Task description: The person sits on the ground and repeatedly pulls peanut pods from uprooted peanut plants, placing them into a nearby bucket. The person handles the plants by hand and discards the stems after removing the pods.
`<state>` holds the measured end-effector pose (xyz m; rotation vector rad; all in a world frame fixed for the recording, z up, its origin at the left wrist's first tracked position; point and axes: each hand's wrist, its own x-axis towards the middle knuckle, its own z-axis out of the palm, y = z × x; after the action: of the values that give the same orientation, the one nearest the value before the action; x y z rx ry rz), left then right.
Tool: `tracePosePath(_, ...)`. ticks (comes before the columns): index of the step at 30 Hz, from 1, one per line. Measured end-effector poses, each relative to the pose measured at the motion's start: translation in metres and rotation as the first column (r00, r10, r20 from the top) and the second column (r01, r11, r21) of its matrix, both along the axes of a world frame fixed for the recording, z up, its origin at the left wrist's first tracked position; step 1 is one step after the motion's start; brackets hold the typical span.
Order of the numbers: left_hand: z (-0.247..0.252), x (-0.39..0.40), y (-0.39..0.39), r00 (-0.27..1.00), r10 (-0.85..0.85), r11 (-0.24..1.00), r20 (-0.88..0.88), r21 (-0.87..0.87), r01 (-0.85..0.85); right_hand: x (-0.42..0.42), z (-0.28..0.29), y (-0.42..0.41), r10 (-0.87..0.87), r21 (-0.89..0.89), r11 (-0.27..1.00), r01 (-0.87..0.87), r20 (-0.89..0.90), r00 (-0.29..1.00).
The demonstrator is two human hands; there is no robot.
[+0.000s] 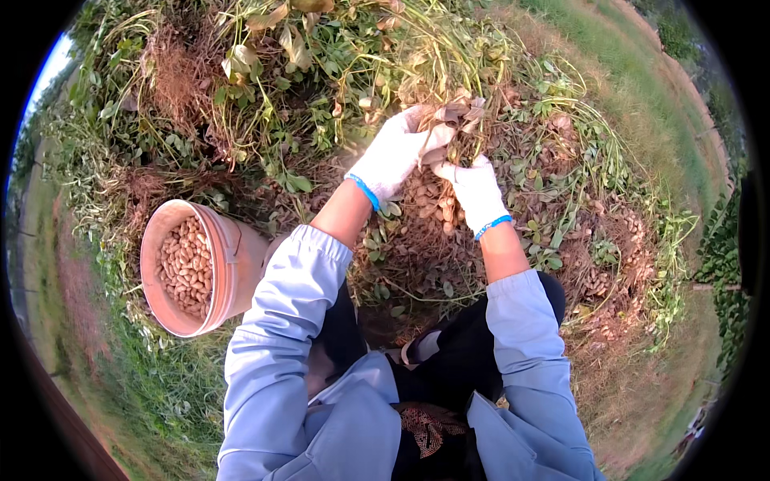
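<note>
My left hand (400,150), in a white knit glove with a blue cuff edge, grips the dry leaves and stems of an uprooted peanut plant (460,117). Just to the right and a little lower, my right hand (478,189), gloved the same way, has its fingers closed at the lower part of that plant. A cluster of peanuts in their shells (445,207) shows between and below the hands. To the left stands a pale pink plastic bucket (243,264), tilted in view, holding many unshelled peanuts (186,264).
Piled peanut vines (325,78) with green and brown leaves spread in front and to both sides. More peanuts on their roots (631,240) lie at the right. My bent legs and a shoe (415,349) are close below the hands. Grass (643,78) borders the pile.
</note>
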<state>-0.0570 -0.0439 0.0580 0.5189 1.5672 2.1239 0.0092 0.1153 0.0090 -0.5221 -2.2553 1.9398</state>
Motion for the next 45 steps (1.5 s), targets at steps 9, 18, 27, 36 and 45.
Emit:
tracePosePath(9, 0.021, 0.010, -0.043, 0.427, -0.279, 0.243, -0.860, -0.493, -0.835, 0.018, 0.044, 0.021, -0.213, -0.293, 0.942, 0.164, -0.143, 0.967)
tracePosePath(18, 0.062, 0.015, -0.048, -0.021, 0.190, 0.643, -0.982, 0.140, -0.753, 0.017, 0.048, 0.038, -0.211, -0.360, 0.920, 0.154, -0.126, 0.969)
tracePosePath(27, 0.036, 0.042, -0.019, 0.474, -0.026, 0.807, -0.880, -0.298, -0.510, 0.023, 0.058, 0.022, -0.138, -0.301, 0.951, 0.066, -0.226, 0.964)
tracePosePath(36, 0.029, 0.021, -0.026, 0.716, -0.064, 0.800, -0.695, -0.465, -0.379, 0.028, 0.071, 0.015, -0.103, -0.495, 0.867, 0.059, -0.063, 0.993)
tracePosePath(45, 0.034, 0.018, -0.017, 0.802, 0.429, 0.854, -0.415, -0.103, -0.510, 0.038, 0.091, 0.009, 0.079, -0.623, 0.782, 0.024, 0.137, 0.987)
